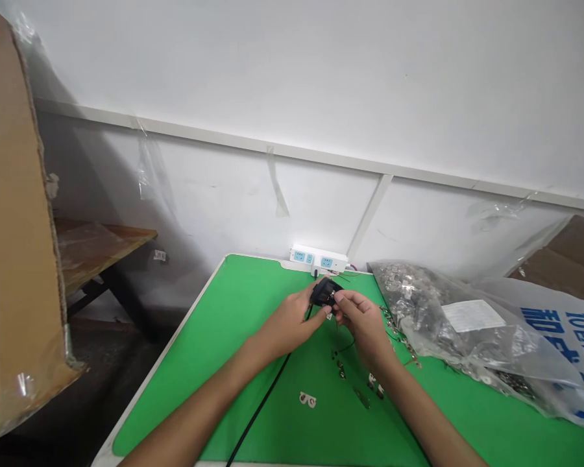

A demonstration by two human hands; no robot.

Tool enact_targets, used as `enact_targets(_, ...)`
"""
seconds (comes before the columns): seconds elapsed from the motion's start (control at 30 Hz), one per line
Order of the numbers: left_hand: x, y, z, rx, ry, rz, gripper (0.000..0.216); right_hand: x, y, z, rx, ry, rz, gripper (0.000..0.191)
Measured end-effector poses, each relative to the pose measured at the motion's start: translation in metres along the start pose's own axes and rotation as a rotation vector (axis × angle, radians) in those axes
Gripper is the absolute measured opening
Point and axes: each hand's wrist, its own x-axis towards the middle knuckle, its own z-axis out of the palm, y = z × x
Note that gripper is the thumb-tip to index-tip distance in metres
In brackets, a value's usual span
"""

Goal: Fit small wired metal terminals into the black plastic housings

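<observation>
My left hand [298,322] is closed round the side of a small black plastic housing [324,291], held just above the green table. The housing has an open hollow facing me, with something shiny inside near my right fingertips. My right hand [366,324] pinches at the housing's right edge; whether a small metal piece sits between thumb and finger is too small to tell. Below the hands, a metal contact plate [307,399] lies flat on the table. Several more small metal pieces [340,370] are scattered near my right forearm.
A black cable [263,405] runs down the green tabletop [185,395]. At the back, a white power strip [320,258] stands by the wall. Clear plastic bags of metal parts [433,311] cover the right side. Cardboard [19,227] rises on the left, before a wooden table [102,243].
</observation>
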Motion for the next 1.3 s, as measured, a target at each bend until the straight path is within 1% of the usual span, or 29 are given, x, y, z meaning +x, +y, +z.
enact_targets(0.07, 0.000, -0.002, -0.003, 0.107, -0.034, 0.079, 0.056, 0.001, 0.000, -0.003, -0.015, -0.017, 0.004, 0.051)
enact_targets(0.1, 0.000, -0.003, -0.005, 0.197, -0.062, 0.131, 0.059, 0.002, -0.001, -0.005, -0.028, -0.037, 0.010, 0.051)
enact_targets(0.2, 0.001, -0.009, -0.012, 0.548, -0.130, 0.299, 0.060, 0.004, -0.004, -0.011, -0.091, -0.124, 0.047, 0.051)
enact_targets(0.27, 0.002, -0.012, -0.015, 0.705, -0.116, 0.381, 0.055, 0.003, -0.007, -0.013, -0.120, -0.171, 0.075, 0.050)
enact_targets(0.33, 0.002, -0.013, -0.016, 0.755, -0.083, 0.425, 0.053, 0.002, -0.009, -0.013, -0.122, -0.196, 0.095, 0.049)
enact_targets(0.43, 0.001, -0.013, -0.014, 0.717, -0.065, 0.419, 0.065, 0.000, -0.009, -0.011, -0.096, -0.203, 0.114, 0.049)
enact_targets(0.5, 0.000, -0.013, -0.012, 0.680, -0.078, 0.395, 0.072, -0.001, -0.008, -0.011, -0.090, -0.190, 0.124, 0.050)
enact_targets(0.63, -0.001, -0.013, -0.012, 0.638, -0.152, 0.414, 0.069, 0.000, -0.008, -0.015, -0.123, -0.169, 0.110, 0.049)
enact_targets(0.77, -0.001, -0.014, -0.014, 0.666, -0.206, 0.454, 0.063, 0.002, -0.008, -0.019, -0.138, -0.164, 0.087, 0.048)
enact_targets(0.87, 0.000, -0.015, -0.015, 0.677, -0.194, 0.469, 0.055, 0.005, -0.007, -0.020, -0.171, -0.174, 0.082, 0.050)
enact_targets(0.93, 0.000, -0.015, -0.016, 0.657, -0.176, 0.479, 0.052, 0.006, -0.007, -0.021, -0.176, -0.197, 0.087, 0.050)
enact_targets(1.13, 0.000, -0.016, -0.017, 0.544, -0.142, 0.524, 0.052, 0.008, -0.009, -0.028, -0.136, -0.274, 0.161, 0.047)
enact_targets(1.3, -0.001, -0.015, -0.016, 0.496, -0.159, 0.485, 0.054, 0.009, -0.009, -0.030, -0.107, -0.291, 0.202, 0.047)
